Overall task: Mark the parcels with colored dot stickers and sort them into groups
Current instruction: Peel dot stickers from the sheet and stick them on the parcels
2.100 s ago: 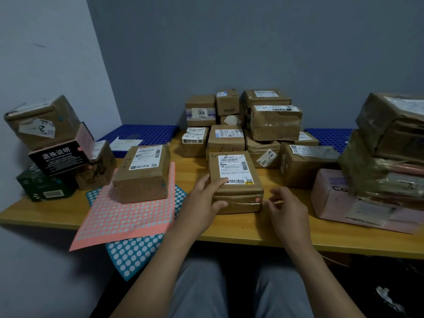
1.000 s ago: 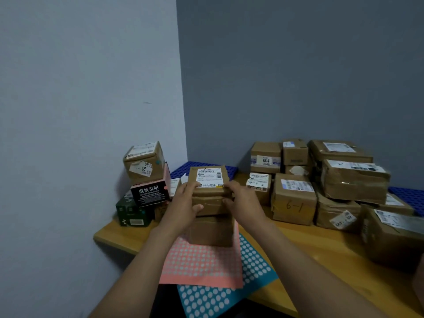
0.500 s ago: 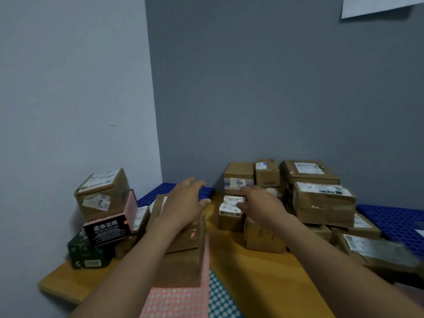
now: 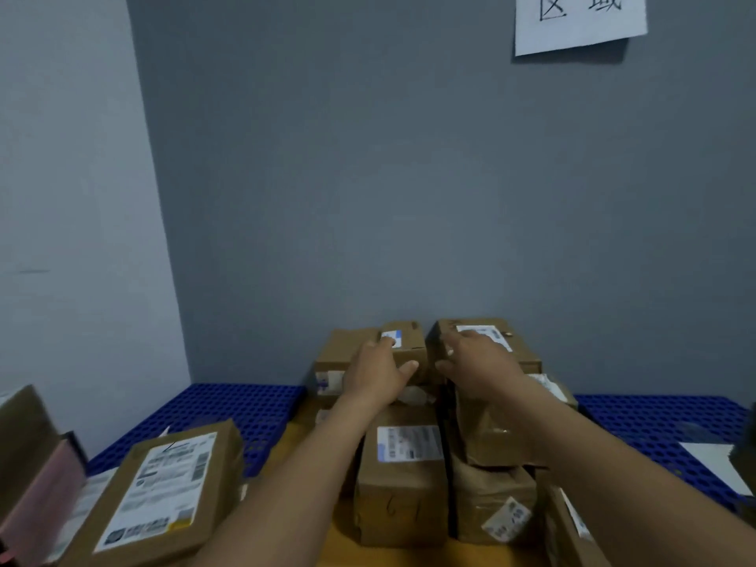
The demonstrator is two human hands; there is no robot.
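Grey wall, paper sign [image 4: 579, 20] high on right; wooden table [image 4: 335, 542], blue mats [image 4: 229, 407] at back. Half second ago both hands were over labelled parcel [image 4: 163, 493] at front left; now both are on back pile. My judgement: that parcel is placed and next one is being chosen. Left hand [image 4: 378, 374] on small parcel [image 4: 409, 341] on pile top: fingers over top, thumb on front face, pinching it. Right hand [image 4: 478, 362] lies flat on larger parcel [image 4: 521, 351] beside, fingers spread, no grip. Small parcel: brown carton, blue-white label on top.

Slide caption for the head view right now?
Left hand on the small top box, right hand on the labelled box beside it, atop the parcel stack between blue pallets.
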